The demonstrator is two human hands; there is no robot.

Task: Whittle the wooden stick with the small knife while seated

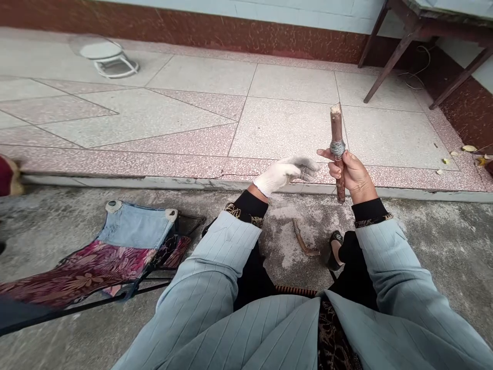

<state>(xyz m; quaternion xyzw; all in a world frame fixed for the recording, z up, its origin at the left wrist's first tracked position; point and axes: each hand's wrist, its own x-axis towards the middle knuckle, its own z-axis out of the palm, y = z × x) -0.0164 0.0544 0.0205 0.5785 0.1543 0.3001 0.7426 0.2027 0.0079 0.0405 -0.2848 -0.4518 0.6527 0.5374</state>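
My right hand [354,173], bare, grips a peeled reddish-brown wooden stick [337,123] upright, with a splintered pale top end. A band of silver wire [337,148] is wound around the stick just above my fingers. My left hand [287,174] wears a white work glove with grey fingertips. It holds nothing, and its fingers point toward the stick, a little apart from it. A short bent piece of wood [304,239] lies on the rough concrete below my hands, near my sandalled foot [334,252].
A low folding chair [77,272] with patchwork fabric stands at my left. A raised tiled floor edge [192,181] runs across ahead. Beyond it are a white round object [106,59] and a wooden table's legs [396,56]. Dry leaves [468,148] lie at the right.
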